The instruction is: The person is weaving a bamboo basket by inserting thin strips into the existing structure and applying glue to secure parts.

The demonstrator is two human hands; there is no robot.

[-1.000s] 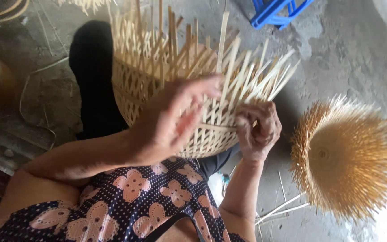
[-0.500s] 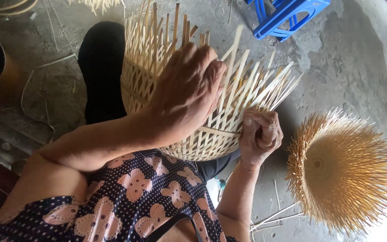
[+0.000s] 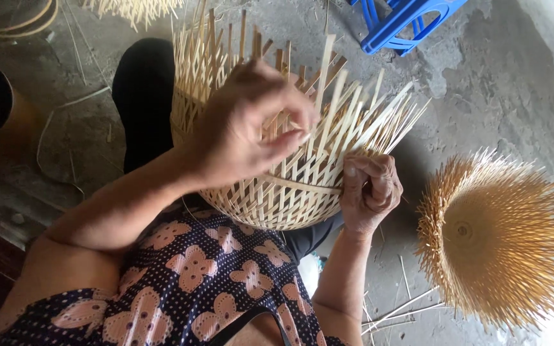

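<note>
Both hands are engaged on a half-woven bamboo basket [image 3: 270,192] resting in the person's lap, centre of frame. Left hand [image 3: 245,125] is curled over the basket's upper wall, thumb and forefinger pinched narrowly on one upright strip [image 3: 323,96] at about 1 o'clock from the palm. Right hand [image 3: 370,192] is closed against the basket's outer wall at 3 o'clock, fingers folded in, pressing the weave near the horizontal band [image 3: 296,186]; whether it grips a loose strip cannot be told.

Progress, as judged from the work's present condition: the rounded base and lower wall are woven closed in an open lattice, and a binding band runs round the wall. Above that band the strips stand free and unwoven, fanning out toward 12 and 2 o'clock with uneven, untrimmed ends. No rim is formed. The wall appears roughly half raised; further weaving, rim finishing and trimming remain outstanding.

Surroundings: a second bamboo piece [image 3: 498,237], round with loose strips radiating like spokes, lies on the concrete floor [image 3: 508,83] at 3 o'clock, well apart from the basket. A blue plastic stool [image 3: 411,22] stands at 1 o'clock. Stray slivers [image 3: 399,311] lie on the floor at 5 o'clock.
</note>
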